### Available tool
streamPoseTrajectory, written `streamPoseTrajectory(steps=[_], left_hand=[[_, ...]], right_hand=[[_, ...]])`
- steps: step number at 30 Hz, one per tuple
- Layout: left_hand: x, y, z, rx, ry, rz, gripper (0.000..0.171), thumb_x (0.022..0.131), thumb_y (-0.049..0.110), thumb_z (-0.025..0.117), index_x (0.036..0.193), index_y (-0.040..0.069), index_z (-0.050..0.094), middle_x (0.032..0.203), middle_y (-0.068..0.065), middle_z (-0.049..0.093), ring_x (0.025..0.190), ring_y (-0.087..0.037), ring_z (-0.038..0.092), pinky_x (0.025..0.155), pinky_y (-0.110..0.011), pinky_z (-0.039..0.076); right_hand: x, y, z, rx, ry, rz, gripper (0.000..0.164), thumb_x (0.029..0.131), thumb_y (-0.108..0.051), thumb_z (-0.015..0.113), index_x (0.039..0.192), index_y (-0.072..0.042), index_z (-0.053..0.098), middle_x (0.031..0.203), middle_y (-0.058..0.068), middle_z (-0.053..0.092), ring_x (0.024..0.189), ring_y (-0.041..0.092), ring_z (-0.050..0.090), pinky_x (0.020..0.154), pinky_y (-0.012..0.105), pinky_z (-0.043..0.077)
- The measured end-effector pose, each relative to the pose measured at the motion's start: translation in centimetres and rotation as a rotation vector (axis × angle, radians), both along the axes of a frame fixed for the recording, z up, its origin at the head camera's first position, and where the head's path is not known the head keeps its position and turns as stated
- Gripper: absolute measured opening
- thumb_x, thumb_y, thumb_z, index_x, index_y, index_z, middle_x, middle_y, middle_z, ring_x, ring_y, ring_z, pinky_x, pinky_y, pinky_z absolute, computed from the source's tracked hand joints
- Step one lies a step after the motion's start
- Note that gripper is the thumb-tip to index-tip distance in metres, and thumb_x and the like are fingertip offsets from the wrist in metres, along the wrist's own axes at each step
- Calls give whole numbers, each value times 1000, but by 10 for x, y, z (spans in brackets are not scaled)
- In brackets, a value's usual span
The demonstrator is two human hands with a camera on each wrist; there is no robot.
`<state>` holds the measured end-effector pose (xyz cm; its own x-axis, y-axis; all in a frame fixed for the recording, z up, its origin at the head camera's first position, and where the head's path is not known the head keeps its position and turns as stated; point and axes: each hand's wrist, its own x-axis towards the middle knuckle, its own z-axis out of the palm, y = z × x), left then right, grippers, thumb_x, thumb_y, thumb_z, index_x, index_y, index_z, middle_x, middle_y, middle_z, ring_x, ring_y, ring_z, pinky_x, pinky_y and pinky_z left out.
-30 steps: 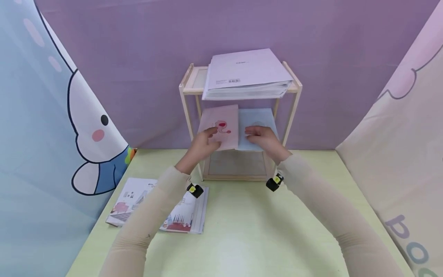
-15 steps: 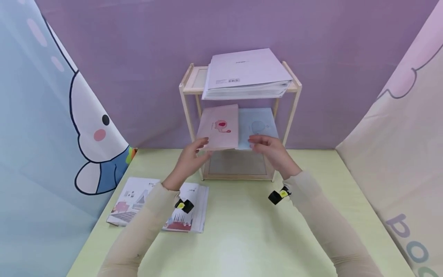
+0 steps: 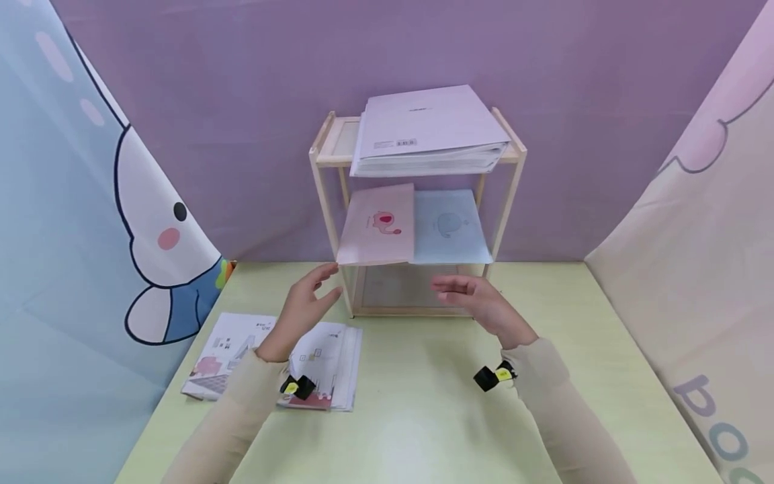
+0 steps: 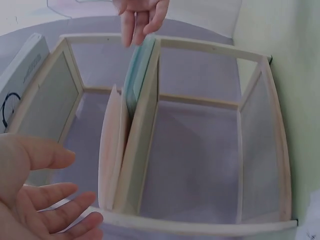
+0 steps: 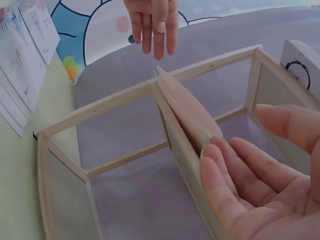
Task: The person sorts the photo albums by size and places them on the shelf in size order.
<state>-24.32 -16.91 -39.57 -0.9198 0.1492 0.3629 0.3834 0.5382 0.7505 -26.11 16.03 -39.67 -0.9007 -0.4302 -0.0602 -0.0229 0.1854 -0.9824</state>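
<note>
A pink booklet with a red elephant drawing and a light-blue booklet lie side by side on the middle shelf of a small wooden rack. My left hand hovers just off the rack's front left, thumb and fingers apart, holding nothing. Below the blue booklet's front edge in the head view, my right hand floats with fingers extended and nothing in it. From the left wrist, the pink booklet shows edge-on, clear of my left palm. The right fingers overlap the blue booklet's corner in the right wrist view.
A stack of white books lies slightly askew on the rack's top shelf. To the left on the green table, illustrated books lie partly behind my left forearm. A purple curtain hangs behind the rack.
Both hands have drawn back from the two booklets toward me and spread wider apart. The booklets stay on the middle shelf, now fully uncovered in the head view.
</note>
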Motion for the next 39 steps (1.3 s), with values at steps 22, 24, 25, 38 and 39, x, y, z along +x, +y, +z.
streamPoseTrajectory(steps=[22, 24, 25, 38, 39], left_hand=[[23, -40, -62, -12, -131, 124, 48, 89, 6, 62, 133, -4, 46, 127, -25, 55, 118, -42, 49, 96, -54, 41], [24, -44, -65, -32, -139, 138, 48, 89, 7, 61, 134, -4, 46, 127, -25, 54, 117, -42, 49, 96, -54, 41], [25, -46, -67, -27, -150, 143, 48, 89, 7, 61, 134, -4, 45, 127, -26, 54, 118, -42, 49, 96, -53, 41], [27, -63, -92, -2, -319, 169, 49, 94, 12, 56, 137, -7, 39, 132, -30, 48, 121, -43, 45, 101, -50, 38], [26, -64, -94, -4, -326, 175, 50, 94, 12, 55, 137, -7, 39, 132, -30, 48, 121, -43, 45, 101, -50, 37]], right_hand=[[25, -31, -104, -159, -217, 91, 52, 93, -8, 54, 137, 13, 34, 136, 32, 41, 115, 29, 54, 96, 48, 44], [26, -34, -109, -151, -209, 93, 51, 94, -8, 53, 137, 13, 34, 136, 33, 40, 119, 35, 50, 97, 49, 44], [27, -36, -111, -149, -204, 95, 50, 95, -9, 52, 136, 13, 34, 136, 33, 40, 121, 38, 48, 97, 50, 43], [34, -53, -136, -155, -221, 83, 48, 96, -9, 49, 134, 15, 34, 134, 34, 40, 122, 43, 43, 100, 52, 39], [34, -54, -137, -152, -218, 83, 48, 95, -9, 49, 134, 16, 34, 133, 34, 41, 121, 42, 45, 100, 52, 39]])
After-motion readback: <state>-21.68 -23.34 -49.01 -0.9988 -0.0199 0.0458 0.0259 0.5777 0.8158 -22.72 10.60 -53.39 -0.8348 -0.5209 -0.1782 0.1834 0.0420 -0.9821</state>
